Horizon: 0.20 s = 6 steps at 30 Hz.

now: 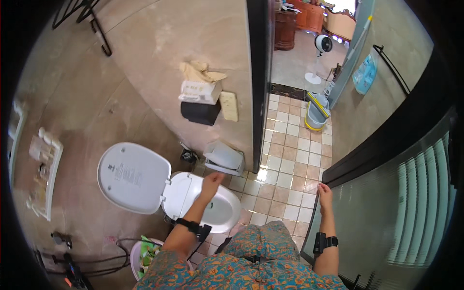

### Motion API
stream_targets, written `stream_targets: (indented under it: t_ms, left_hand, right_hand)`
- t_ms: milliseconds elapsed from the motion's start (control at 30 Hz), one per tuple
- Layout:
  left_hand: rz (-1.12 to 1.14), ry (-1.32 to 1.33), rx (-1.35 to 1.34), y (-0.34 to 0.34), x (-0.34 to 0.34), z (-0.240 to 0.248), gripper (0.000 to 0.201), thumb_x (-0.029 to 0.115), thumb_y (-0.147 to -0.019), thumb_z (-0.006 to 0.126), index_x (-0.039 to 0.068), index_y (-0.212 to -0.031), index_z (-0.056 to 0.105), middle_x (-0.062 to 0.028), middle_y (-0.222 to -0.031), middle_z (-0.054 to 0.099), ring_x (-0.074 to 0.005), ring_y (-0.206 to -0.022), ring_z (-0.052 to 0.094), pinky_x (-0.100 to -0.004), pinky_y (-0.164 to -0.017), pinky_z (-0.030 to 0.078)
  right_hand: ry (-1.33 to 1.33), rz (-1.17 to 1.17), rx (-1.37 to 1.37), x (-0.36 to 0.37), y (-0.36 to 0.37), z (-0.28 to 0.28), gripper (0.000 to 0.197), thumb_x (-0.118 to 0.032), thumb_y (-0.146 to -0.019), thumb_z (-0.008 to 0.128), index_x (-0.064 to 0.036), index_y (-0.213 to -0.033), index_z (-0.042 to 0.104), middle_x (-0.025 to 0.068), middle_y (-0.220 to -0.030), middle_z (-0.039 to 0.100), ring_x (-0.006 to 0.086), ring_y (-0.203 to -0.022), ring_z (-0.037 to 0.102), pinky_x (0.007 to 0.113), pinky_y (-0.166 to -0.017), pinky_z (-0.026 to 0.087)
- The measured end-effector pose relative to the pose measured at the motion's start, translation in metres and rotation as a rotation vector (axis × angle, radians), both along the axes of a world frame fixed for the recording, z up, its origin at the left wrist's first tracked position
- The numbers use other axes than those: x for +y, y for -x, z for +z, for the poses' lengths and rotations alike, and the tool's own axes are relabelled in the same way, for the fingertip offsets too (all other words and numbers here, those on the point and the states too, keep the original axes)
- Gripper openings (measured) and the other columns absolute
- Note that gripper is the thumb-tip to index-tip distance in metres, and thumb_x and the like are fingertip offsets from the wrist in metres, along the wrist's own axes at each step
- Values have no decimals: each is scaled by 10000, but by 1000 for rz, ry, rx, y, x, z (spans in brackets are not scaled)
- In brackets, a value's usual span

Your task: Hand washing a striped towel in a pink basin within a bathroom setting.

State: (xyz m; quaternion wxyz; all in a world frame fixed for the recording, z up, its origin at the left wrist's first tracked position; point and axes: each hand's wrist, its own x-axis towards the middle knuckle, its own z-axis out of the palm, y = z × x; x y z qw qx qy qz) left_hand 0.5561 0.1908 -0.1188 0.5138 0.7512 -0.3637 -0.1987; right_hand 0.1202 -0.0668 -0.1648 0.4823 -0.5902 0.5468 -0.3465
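Observation:
My left hand (211, 185) is held above the toilet bowl (234, 207), near the lower edge of a small white bin (225, 157). Its fingers are curled together and nothing shows in them. The toilet lid (134, 178) is raised against the wall, and the white seat is down. Over on the right, my right hand (325, 195) hangs beside the edge of the glass door (367, 212). Its fingers are bent inward, with no object visible in them. Whether it touches the door frame I cannot tell. Both forearms wear black straps.
A grey bucket (315, 119) with a yellow rim and a mop stands by the doorway. Beyond it is a white fan (319, 53). On the wall hang a black holder (197, 112) with a tissue pack and a blue bag (366, 73). A pink basin (136, 261) sits lower left.

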Motion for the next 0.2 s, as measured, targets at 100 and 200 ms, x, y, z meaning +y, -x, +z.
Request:
stream_targets:
  t_ms: [100, 200]
  left_hand:
    - [-71, -140, -15, 21, -79, 28, 290, 303, -881, 633, 37, -989, 671, -7, -707, 591, -76, -591, 507, -247, -506, 411]
    - [-258, -122, 133, 41, -158, 37, 332, 338, -866, 648, 69, -1060, 655, -8, -681, 585, -76, -576, 506, -245, -489, 405]
  right_hand:
    - [-113, -53, -61, -20, 8, 8, 306, -171, -897, 590, -8, -1157, 595, 45, -1059, 629, 137, -982, 558, 263, -860, 429]
    - [-110, -133, -74, -66, 20, 1, 367, -174, -900, 593, -9, -1224, 543, 61, -1130, 600, 145, -1019, 546, 272, -901, 418]
